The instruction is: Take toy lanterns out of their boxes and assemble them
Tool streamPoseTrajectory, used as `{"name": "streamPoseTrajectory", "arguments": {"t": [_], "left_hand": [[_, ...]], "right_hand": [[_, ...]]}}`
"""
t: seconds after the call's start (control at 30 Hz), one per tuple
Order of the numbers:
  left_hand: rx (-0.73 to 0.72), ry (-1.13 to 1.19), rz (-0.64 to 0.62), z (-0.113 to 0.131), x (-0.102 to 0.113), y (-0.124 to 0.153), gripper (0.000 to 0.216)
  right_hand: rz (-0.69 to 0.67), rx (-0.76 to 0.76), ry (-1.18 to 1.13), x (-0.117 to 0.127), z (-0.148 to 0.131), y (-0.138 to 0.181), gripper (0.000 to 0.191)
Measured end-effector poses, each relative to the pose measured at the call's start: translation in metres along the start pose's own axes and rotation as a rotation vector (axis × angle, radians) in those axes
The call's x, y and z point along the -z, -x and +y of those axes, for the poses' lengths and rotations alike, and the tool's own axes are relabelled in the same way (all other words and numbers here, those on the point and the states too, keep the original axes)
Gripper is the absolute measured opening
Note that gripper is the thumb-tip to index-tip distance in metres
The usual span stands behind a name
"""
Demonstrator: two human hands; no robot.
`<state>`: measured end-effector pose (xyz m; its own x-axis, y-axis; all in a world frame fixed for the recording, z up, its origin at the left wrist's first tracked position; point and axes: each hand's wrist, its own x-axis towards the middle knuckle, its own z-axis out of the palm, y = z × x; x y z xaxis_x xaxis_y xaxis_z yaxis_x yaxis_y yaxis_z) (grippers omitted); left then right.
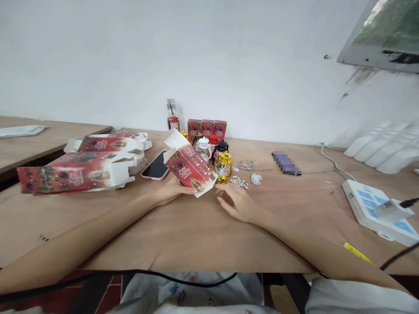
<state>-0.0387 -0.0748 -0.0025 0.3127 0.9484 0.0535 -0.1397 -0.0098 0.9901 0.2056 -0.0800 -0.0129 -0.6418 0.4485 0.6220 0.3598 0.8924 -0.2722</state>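
My left hand (175, 191) is closed on a red printed cardboard box (191, 170), its thumb lying over the lower edge. The box is tilted, with white flaps standing out at its upper left end. Close to its lower right corner is my right hand (238, 203), thumb apart from the fingers; I cannot tell whether the fingertips touch the box. Just beyond that hand stands a small gold lantern (223, 168). A white lantern (204, 148) and a black lantern (220, 150) stand behind it, with more lanterns partly hidden by the box.
Unfolded red boxes (75, 172) lie at left beside a phone (156, 166). Small red boxes (207, 127) and a bottle (173, 115) stand by the wall. Right of the lanterns are round pieces (239, 182), metal wires (246, 165), another phone (286, 163) and a power strip (376, 209).
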Motion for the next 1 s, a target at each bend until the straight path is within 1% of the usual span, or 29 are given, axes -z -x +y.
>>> {"name": "streamPoseTrajectory", "arguments": {"t": [0.17, 0.27, 0.33, 0.43, 0.5, 0.63, 0.7, 0.77, 0.83, 0.87, 1.0], "left_hand": [[-0.026, 0.006, -0.003, 0.0, 0.001, -0.001, 0.047], [-0.002, -0.006, 0.013, 0.001, 0.0, 0.0, 0.05], [0.025, -0.031, 0.029, 0.002, 0.0, 0.0, 0.055], [0.05, -0.054, 0.018, 0.002, 0.001, 0.001, 0.064], [0.054, -0.048, -0.004, 0.001, 0.001, 0.001, 0.065], [0.054, 0.001, -0.018, 0.001, 0.002, 0.001, 0.06], [0.072, 0.061, 0.025, 0.001, 0.002, 0.001, 0.055], [0.093, 0.132, 0.095, 0.002, 0.002, 0.0, 0.049], [0.101, 0.191, 0.143, 0.004, 0.003, -0.001, 0.042], [0.102, 0.214, 0.145, 0.004, 0.004, -0.001, 0.04], [0.143, 0.262, 0.052, 0.002, 0.011, -0.001, 0.041]], "right_hand": [[-0.072, -0.108, -0.186, 0.001, 0.0, 0.0, 0.042], [-0.106, -0.138, -0.277, 0.001, -0.001, -0.001, 0.044], [-0.139, -0.16, -0.325, 0.001, -0.001, -0.002, 0.04], [-0.17, -0.188, -0.355, 0.002, -0.002, -0.003, 0.027], [-0.181, -0.176, -0.352, 0.003, -0.002, -0.004, 0.019], [-0.19, -0.109, -0.298, 0.005, -0.003, -0.005, 0.013], [-0.217, -0.052, -0.202, 0.006, -0.005, -0.005, 0.008], [-0.265, 0.026, -0.102, 0.007, -0.009, -0.005, 0.005], [-0.292, 0.072, -0.061, 0.008, -0.013, -0.005, 0.01], [-0.285, 0.066, -0.064, 0.007, -0.014, -0.004, 0.015], [-0.185, -0.062, -0.101, 0.003, -0.014, 0.0, 0.039]]}}
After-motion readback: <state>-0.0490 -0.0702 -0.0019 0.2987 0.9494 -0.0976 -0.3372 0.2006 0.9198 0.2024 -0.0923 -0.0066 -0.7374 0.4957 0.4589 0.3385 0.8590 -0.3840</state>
